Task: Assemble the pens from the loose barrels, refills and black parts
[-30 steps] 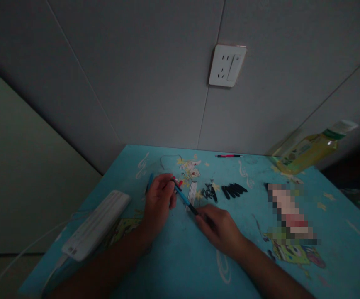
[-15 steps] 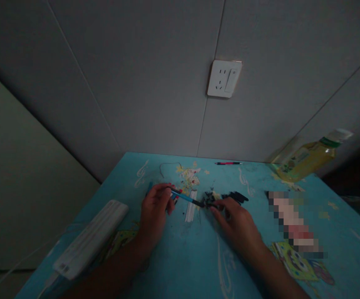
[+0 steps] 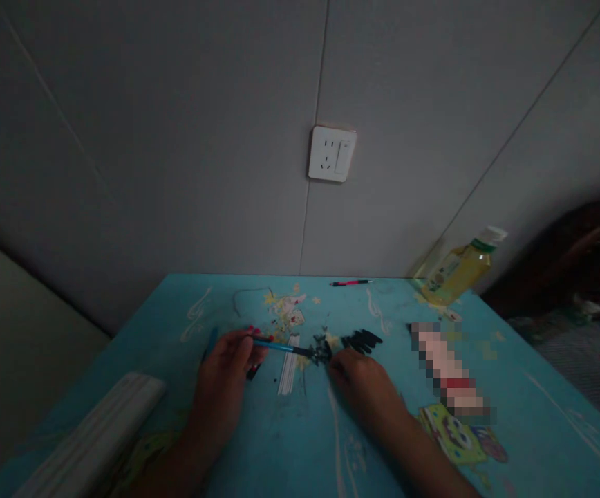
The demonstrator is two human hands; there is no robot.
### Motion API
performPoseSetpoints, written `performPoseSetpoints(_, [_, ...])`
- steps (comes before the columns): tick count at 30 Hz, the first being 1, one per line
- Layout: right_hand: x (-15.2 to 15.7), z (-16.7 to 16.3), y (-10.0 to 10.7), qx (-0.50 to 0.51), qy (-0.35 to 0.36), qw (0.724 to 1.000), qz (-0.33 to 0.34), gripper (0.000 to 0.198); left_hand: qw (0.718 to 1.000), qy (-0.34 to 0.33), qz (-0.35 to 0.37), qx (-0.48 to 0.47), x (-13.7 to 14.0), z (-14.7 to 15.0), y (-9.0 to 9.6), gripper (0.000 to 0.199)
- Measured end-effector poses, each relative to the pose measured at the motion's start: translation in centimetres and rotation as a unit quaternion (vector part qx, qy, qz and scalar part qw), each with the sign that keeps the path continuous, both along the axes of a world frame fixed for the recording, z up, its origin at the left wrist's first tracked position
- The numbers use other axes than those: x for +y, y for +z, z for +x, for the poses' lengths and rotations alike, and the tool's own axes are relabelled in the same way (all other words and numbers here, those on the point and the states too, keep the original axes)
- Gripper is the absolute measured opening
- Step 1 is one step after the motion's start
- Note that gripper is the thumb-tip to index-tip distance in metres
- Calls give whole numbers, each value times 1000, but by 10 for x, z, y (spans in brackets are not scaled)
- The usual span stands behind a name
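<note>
Left hand (image 3: 227, 366), just left of the white rods (image 3: 288, 366), pinches a blue pen (image 3: 279, 346) near one end. Right hand (image 3: 365, 377), to the right of the rods, has its fingers curled down at a heap of small black parts (image 3: 319, 351); whether it grasps one cannot be told. No writing can be read: the label (image 3: 442, 271) on the bottle (image 3: 466, 271), far right beyond the rods, is too small, and a pixelated item (image 3: 448, 370), well to their right, is obscured.

Counted singly are the held pen, a red-and-black pen (image 3: 350, 282) beyond the rods, the bottle, and a wall socket (image 3: 332, 153) above and beyond them. Several rods lie side by side; the elongated black pieces (image 3: 362, 341), right of the rods, overlap too much for a sure count. Small red pieces (image 3: 253, 330) lie to the rods' left, partly behind the left hand.

The held pen is slim and straight, with a bright blue barrel and a black section towards the heap; it crosses over the rods, nearly level.
</note>
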State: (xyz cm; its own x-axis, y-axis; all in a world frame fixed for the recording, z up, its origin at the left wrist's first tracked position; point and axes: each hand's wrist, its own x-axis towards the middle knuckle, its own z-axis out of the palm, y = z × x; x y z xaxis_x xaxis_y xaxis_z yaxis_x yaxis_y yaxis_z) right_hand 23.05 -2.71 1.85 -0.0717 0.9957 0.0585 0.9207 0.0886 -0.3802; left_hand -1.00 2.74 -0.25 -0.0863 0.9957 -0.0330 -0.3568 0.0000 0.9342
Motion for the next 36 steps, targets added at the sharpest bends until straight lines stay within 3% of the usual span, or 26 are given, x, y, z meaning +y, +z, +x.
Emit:
performPoseSetpoints(3, [1,1,0,61,-11,998,20,14,1000,-8,-22,-5,2,-1,-5,38])
performPoseSetpoints(5, [0,0,2,153,-21,987,35,12,999,-11,-34,-13,2,-2,-8,39])
performPoseSetpoints(9, [0,-5,5,345,-44,936,54,15,999,-9,-47,-26,4,-2,-10,36])
performPoseSetpoints(13, [0,-10,2,442,-54,893,57,18,997,-10,-60,-41,4,0,-9,31])
performPoseSetpoints(17, [-1,-13,-4,476,-53,877,31,22,997,-12,-59,-55,2,2,-8,34])
performPoseSetpoints(29, [1,-14,-6,475,-45,878,45,17,997,-13,-60,-47,2,0,-9,33])
performPoseSetpoints(36, [2,-17,-9,528,-43,847,30,19,998,8,-52,-16,0,3,3,28])
